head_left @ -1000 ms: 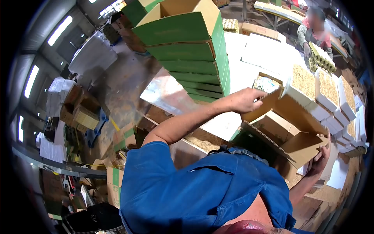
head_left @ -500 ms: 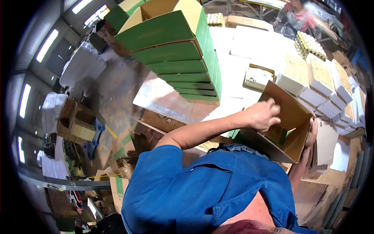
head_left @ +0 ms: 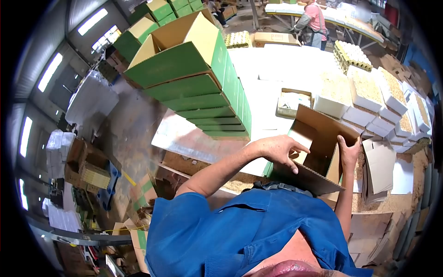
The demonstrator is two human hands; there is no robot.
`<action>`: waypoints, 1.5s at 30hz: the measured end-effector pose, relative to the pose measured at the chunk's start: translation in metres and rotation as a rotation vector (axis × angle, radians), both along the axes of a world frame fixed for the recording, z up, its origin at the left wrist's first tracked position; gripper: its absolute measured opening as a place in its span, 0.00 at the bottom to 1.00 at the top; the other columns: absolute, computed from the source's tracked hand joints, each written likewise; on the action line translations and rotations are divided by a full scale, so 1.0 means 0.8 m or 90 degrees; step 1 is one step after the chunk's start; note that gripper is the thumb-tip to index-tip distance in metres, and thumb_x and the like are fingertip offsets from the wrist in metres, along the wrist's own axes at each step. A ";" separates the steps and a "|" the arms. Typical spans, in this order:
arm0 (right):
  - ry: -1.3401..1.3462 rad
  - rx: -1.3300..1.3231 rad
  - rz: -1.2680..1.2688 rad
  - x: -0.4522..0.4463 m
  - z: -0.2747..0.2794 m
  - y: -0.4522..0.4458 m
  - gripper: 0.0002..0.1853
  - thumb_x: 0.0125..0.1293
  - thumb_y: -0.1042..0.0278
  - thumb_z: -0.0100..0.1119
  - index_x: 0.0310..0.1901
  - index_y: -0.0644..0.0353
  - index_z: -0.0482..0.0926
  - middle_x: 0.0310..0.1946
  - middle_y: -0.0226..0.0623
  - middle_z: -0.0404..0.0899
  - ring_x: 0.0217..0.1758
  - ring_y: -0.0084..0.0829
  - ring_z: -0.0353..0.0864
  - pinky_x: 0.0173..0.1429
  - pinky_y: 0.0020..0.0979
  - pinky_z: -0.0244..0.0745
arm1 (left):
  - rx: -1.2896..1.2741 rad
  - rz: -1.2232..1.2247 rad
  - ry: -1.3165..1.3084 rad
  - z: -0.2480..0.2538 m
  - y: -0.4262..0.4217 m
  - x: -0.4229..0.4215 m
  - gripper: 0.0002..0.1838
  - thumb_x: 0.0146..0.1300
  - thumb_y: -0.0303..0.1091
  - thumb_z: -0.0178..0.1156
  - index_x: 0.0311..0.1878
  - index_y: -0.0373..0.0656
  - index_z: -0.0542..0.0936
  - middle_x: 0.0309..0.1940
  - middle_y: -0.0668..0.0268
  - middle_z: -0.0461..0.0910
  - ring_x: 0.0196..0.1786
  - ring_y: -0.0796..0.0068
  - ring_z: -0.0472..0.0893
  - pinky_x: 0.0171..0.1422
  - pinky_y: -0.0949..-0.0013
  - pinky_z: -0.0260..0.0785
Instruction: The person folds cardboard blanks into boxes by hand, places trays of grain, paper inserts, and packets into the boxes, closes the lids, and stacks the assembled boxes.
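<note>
An open-topped cardboard box (head_left: 323, 138), brown inside, stands at the table edge against my blue shirt. My right hand (head_left: 350, 152) grips its right wall, with the thumb up near the rim. At the box's near left edge is my left hand (head_left: 279, 150), its index finger and thumb spread apart and nothing between them. Whether its other fingers touch the box is hidden. Flat cardboard sheets (head_left: 379, 166) lean just right of my right hand.
Stacked green cartons (head_left: 194, 87) rise on the left of the white table (head_left: 258, 101). A small tray (head_left: 294, 102) sits beyond the box. White blocks topped with shavings (head_left: 333, 92) and egg trays (head_left: 351, 55) line the right. Another person (head_left: 316, 23) stands at the back.
My left hand has drawn back from over the box opening toward its near left edge, fingers spreading. My right hand stays on the right wall. The whole view has shifted slightly.
</note>
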State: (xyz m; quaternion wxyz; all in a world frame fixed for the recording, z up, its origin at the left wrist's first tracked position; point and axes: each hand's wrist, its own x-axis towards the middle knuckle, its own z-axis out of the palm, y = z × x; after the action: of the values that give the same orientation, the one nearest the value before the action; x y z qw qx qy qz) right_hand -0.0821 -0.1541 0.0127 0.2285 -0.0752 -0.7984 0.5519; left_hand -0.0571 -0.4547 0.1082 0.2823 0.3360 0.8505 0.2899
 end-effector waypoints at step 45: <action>-0.012 0.020 -0.001 0.095 0.033 0.040 0.19 0.76 0.60 0.51 0.55 0.70 0.78 0.42 0.41 0.84 0.45 0.27 0.79 0.54 0.32 0.74 | 0.315 0.208 0.059 -0.003 0.000 -0.081 0.23 0.75 0.48 0.52 0.57 0.39 0.82 0.52 0.58 0.83 0.51 0.73 0.82 0.57 0.70 0.75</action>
State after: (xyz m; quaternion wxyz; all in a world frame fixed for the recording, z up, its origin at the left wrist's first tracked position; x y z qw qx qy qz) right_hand -0.0064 -0.1223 0.0389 0.2229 -0.0777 -0.8088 0.5386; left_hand -0.1221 -0.4549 0.1061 0.1023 0.2661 0.8087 0.5145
